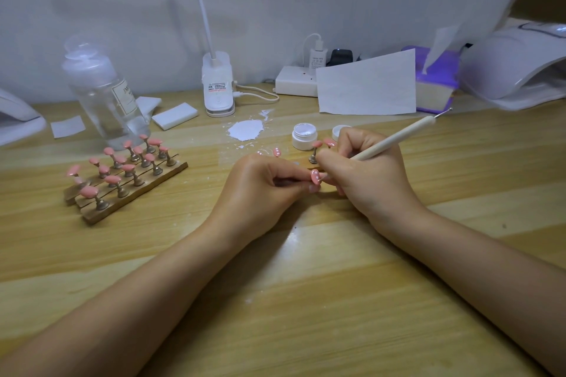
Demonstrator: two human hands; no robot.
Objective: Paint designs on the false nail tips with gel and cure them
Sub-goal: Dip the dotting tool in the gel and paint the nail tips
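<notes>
**Dotting under way: a few tips done, most still plain**

At the centre of the frame the left hand (263, 184) pinches a pink nail tip (315, 177) between thumb and fingertips, the tip already carrying white dots. The right hand (364, 171) has its fingers curled tight round a dotting pen (395, 140), whose shaft slants toward the upper right; its working end is hidden by the fingers, right beside the held tip.

Just above the hands, two more dotted tips (277, 152) show, and two plain pink ones (317, 144) stand on a small holder (315, 166), partly hidden. At left of centre, a wooden rack (134, 193) holds about sixteen plain pink tips on metal stems, apparently untouched.

Judging from this, painting has only begun: three tips dotted, many left, and curing of the held one not yet done. One open jar of white gel (303, 136) sits beside its lid (338, 131). One curing lamp (517, 67) waits at the upper right.
</notes>
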